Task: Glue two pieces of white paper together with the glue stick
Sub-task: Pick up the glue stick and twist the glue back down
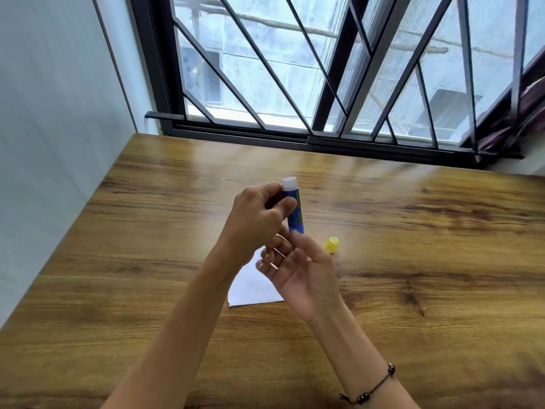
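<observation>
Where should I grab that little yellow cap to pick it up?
Pinch the yellow cap from above, by its round sides. It lies alone on the table, just right of the right hand, with bare wood around it, so fingers likely fit either side.

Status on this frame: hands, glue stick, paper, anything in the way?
Left hand grips glue stick, uncapped. Right hand open at its base. Cap on table. Paper flat beneath hands. Nothing blocking.

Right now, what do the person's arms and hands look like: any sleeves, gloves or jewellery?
Both forearms are bare, with no sleeves in view and no gloves. The left hand shows no ring, watch or band. The right hand has a thin dark cord bracelet on its wrist, strung with a few dark round beads. No rings are visible there either.
</observation>
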